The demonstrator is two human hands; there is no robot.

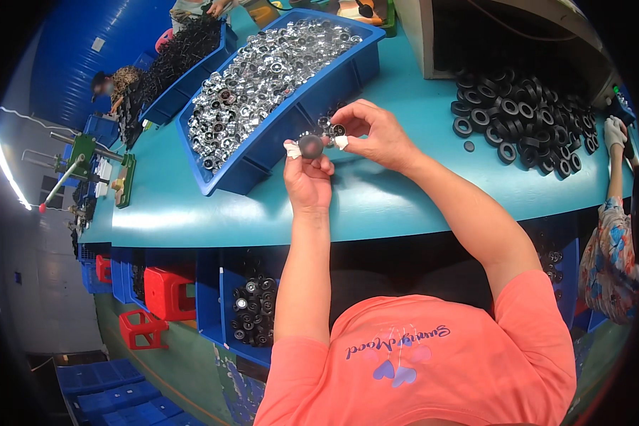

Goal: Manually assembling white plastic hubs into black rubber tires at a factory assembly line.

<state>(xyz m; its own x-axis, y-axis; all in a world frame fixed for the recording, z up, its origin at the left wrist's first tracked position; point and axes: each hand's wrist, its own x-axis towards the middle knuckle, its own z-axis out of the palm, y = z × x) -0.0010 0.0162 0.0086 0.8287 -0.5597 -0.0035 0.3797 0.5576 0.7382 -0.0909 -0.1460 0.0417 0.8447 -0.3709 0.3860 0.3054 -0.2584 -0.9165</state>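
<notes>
My left hand (pixel 309 181) is closed on a round black wheel-like part (pixel 311 146), held up over the table beside the blue bin. White wrapping covers its thumb tip. My right hand (pixel 380 135) pinches a small dark ring-shaped part (pixel 339 130) between thumb and fingers, just right of the black piece; its thumb tip is wrapped in white too. A narrow gap separates the two hands. Beyond them, a long blue bin (pixel 245 174) is heaped with shiny silver wheel hubs (pixel 263 78). A few small hubs (pixel 324 122) show between the bin wall and my hands, partly hidden.
At the right of the teal table (pixel 397 206) lies a pile of black rubber rings (pixel 525 117). A green hand press (pixel 82 156) stands at the left. Another bin of black parts (pixel 184 50) is farther back. A co-worker's gloved hand (pixel 615 133) is at the far right.
</notes>
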